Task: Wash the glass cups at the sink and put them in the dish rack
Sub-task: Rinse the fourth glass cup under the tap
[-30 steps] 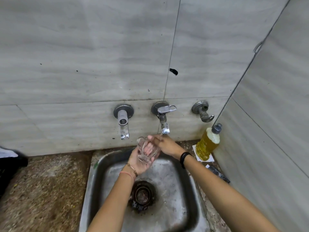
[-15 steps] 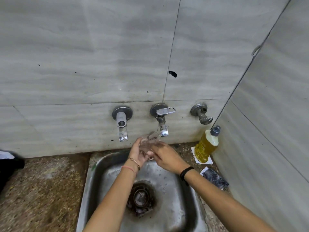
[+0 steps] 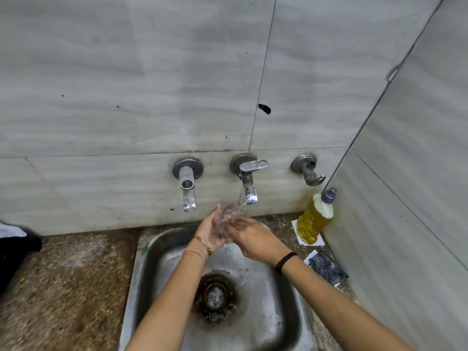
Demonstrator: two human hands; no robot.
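Observation:
A clear glass cup (image 3: pixel 229 216) is held over the steel sink (image 3: pixel 286 300), just under the spout of the middle tap (image 3: pixel 249 192), where water runs onto it. My left hand (image 3: pixel 211 231) cups it from the left and below. My right hand (image 3: pixel 253 239) wraps over it from the right, its fingers on the glass. Much of the cup is hidden between the two hands and blurred. No dish rack is clearly in view.
A left tap (image 3: pixel 187 183) and a small right valve (image 3: pixel 307 169) stick out of the tiled wall. A yellow soap bottle (image 3: pixel 315 219) and a dark scrub pad (image 3: pixel 328 268) sit at the right corner. Speckled counter (image 3: pixel 65 287) lies left, with a black object (image 3: pixel 15 252) at its edge.
The cup went from open in my left palm, up and right under the running tap. My right hand closed over it from the side.

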